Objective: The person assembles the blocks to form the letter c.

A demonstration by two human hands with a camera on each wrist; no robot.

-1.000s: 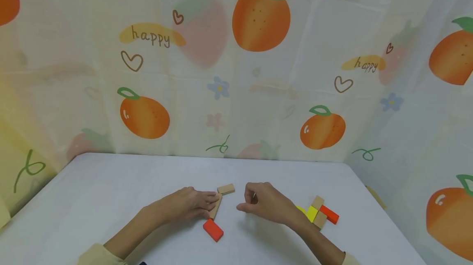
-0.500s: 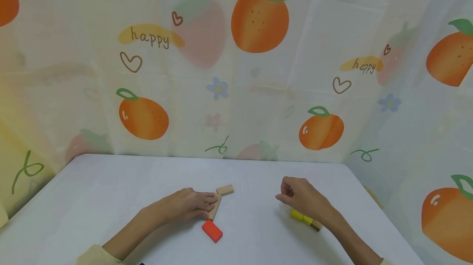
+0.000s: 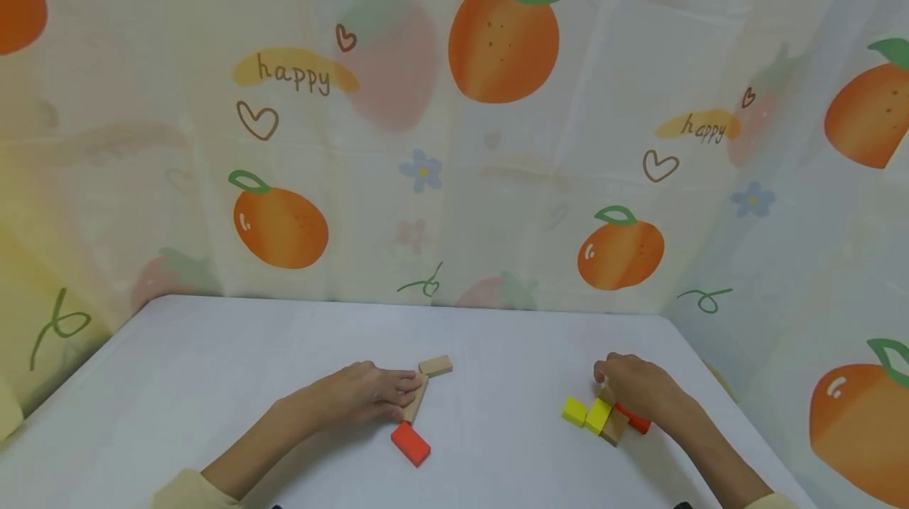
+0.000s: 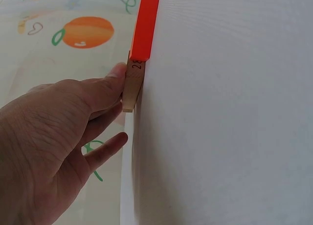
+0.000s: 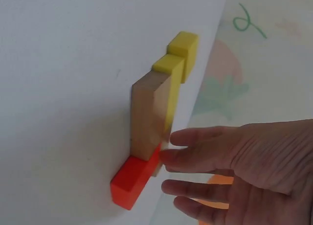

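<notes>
My left hand (image 3: 365,392) lies with its fingers nearly straight on a wooden block (image 3: 417,400); in the left wrist view, the thumb meets the edge of this wooden block (image 4: 134,80). A red block (image 3: 410,444) sits at its near end and a second wooden block (image 3: 435,365) at its far end. At the right, my right hand (image 3: 642,387) reaches over a cluster of blocks, fingertips right at the rear wooden block (image 3: 606,393). The right wrist view shows thumb and fingers apart, beside a red block (image 5: 131,186) and a larger wooden block (image 5: 146,120).
Two yellow blocks (image 3: 574,412) complete the left side of the right cluster. Everything lies on a white table (image 3: 511,383). Behind it hangs a curtain (image 3: 490,201) printed with fruit, meeting the table's far edge.
My right hand has moved right from the middle of the table, over to the rear of the right cluster. The left hand and its blocks stay where they were.
</notes>
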